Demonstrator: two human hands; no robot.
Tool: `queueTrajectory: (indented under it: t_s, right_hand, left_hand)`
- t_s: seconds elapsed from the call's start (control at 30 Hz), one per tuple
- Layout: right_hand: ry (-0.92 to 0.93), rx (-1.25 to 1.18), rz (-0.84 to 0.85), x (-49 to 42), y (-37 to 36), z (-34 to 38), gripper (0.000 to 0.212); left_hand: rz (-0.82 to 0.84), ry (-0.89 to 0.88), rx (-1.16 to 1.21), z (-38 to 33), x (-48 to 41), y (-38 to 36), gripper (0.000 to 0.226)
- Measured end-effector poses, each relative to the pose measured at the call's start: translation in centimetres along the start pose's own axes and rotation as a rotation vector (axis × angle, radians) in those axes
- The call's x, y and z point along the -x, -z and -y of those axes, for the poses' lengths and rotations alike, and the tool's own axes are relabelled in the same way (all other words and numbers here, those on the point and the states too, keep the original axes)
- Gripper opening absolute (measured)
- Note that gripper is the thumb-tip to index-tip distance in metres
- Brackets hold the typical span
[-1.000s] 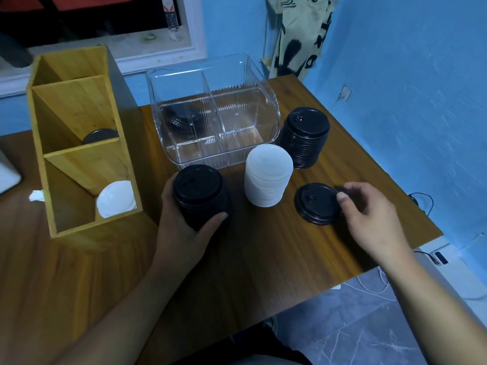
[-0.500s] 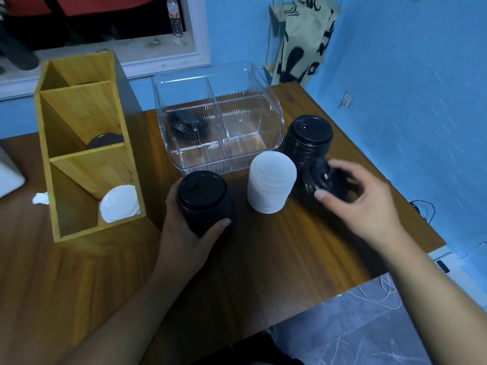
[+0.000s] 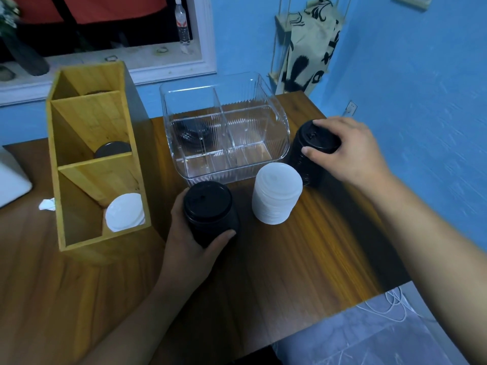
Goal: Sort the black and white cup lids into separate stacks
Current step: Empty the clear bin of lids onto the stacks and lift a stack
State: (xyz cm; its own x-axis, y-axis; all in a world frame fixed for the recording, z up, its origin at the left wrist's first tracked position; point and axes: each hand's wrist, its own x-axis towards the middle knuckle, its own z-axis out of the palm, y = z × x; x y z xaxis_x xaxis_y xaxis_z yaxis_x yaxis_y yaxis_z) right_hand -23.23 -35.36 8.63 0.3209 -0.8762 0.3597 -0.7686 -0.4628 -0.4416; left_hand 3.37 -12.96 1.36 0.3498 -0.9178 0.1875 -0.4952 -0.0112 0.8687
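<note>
Nearest: bare wood of table (image 3: 263,272); cables (image 3: 390,306) on floor past its R corner.

Grips near black stack (image 3: 208,214) w/ L hand (image 3: 189,241): thumb across lower front, fingers curled round L side. Upright on table, just in front of bin.

R of it, apart: white stack (image 3: 276,196), upright, no hand on it.

Further R & back: far black stack (image 3: 299,164), close behind white stack; touching or not, cannot tell. Clamps its top w/ R hand (image 3: 353,151): thumb on near rim, fingers curled over far rim. Cannot tell if top lid is seated or lifted.

Behind stacks: clear bin (image 3: 279,119) w/ dividers. One black lid (image 3: 192,134) in L compartment, seen thru ribbed wall.

L of bin: wooden rack (image 3: 87,122), 3 compartments. White lid (image 3: 125,212) leaning in nearest, dark lid (image 3: 112,148) in middle, dark rim (image 3: 97,92) barely showing in farthest.

Paper scrap (image 3: 47,204) on table L of rack. White object (image 3: 10,177) at L edge, cut off, unclear.

Far: bottle (image 3: 182,25) on window sill; patterned cloth (image 3: 308,48) hung on blue wall.
</note>
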Motion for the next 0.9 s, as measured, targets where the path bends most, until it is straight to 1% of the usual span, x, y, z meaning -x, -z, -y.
queueTrajectory:
  t_s: [0.13, 0.27, 0.37, 0.57, 0.7, 0.83, 0.9]
  right_hand:
    - [-0.017, -0.014, 0.01, -0.1, -1.1, -0.6, 0.073]
    - [0.001, -0.071, -0.012, 0.7, -2.5, -1.1, 0.067]
    - [0.009, -0.08, 0.004, 0.4, -2.7, -1.2, 0.067]
    - [0.061, -0.085, 0.053, 1.1, -2.6, -1.7, 0.077]
    - [0.071, -0.068, 0.126, 1.2, -1.7, -1.5, 0.086]
    - [0.01, -0.148, 0.227, 1.1, 0.3, -1.1, 0.1]
    - [-0.014, -0.186, 0.22, 1.4, 1.3, -0.8, 0.1]
  left_hand:
    - [-0.006, -0.006, 0.006, 0.0, 0.0, 0.0, 0.105]
    - [-0.008, -0.008, 0.002, 0.3, -0.1, 0.0, 0.105]
    - [-0.005, -0.004, 0.011, 0.3, -0.1, 0.0, 0.106]
    - [-0.006, 0.003, 0.011, 0.3, 0.0, 0.0, 0.106]
    - [-0.008, 0.001, 0.0, 0.2, 0.0, 0.0, 0.106]
    - [-0.017, -0.007, -0.001, 0.1, -0.2, 0.1, 0.106]
    - [-0.015, -0.002, -0.01, 0.0, -0.1, 0.1, 0.106]
